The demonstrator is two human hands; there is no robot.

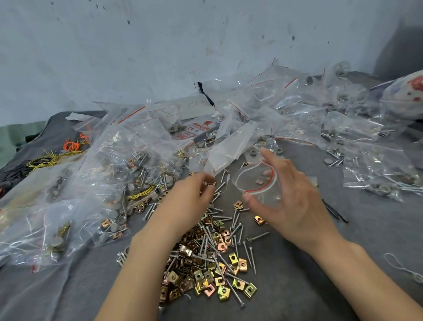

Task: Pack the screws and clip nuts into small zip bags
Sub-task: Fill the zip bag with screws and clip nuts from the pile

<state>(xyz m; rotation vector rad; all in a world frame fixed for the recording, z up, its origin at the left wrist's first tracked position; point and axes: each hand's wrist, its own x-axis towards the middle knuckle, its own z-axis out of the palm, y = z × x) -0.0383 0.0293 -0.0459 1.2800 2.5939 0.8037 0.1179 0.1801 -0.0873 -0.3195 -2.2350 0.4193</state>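
A loose pile of gold clip nuts (205,265) and silver screws (235,234) lies on the grey cloth between my forearms. My right hand (287,200) holds a small clear zip bag (257,182) with a red seal line, its mouth spread wide between thumb and fingers. One clip nut shows inside the bag. My left hand (192,197) pinches a few clip nuts (209,184) at its fingertips, just left of the bag's mouth and slightly apart from it.
Filled zip bags (105,189) heap up on the left, and more filled bags (381,177) lie at the right. Empty bags (263,102) pile at the back against the wall. Yellow and orange wire ties (57,155) lie far left. A black hairpin (336,213) rests right of my hand.
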